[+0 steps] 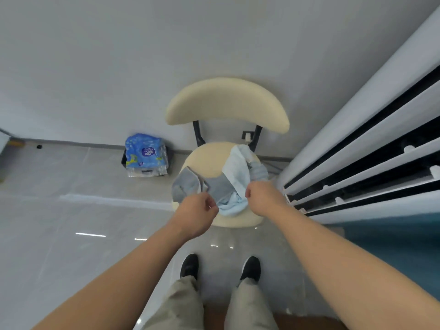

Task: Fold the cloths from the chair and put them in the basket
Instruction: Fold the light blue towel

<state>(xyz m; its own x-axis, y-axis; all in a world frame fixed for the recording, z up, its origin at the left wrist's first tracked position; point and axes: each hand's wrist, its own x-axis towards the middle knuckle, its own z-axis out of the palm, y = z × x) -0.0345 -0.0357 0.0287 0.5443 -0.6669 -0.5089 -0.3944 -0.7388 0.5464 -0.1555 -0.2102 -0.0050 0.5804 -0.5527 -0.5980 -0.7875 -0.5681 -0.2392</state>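
Currently at the chair (226,103) — left hand (196,211) pinches grey cloth (188,184), right hand (262,197) grips pale-blue cloth (238,167), fingers curled

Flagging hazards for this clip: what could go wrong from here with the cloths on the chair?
The grey cloth hangs over the edge of the chair seat; lifting the light blue cloth overlapping it could drag it onto the floor. The left hand and right hand pinch fabric close together, so it may lift bunched. No basket in view.
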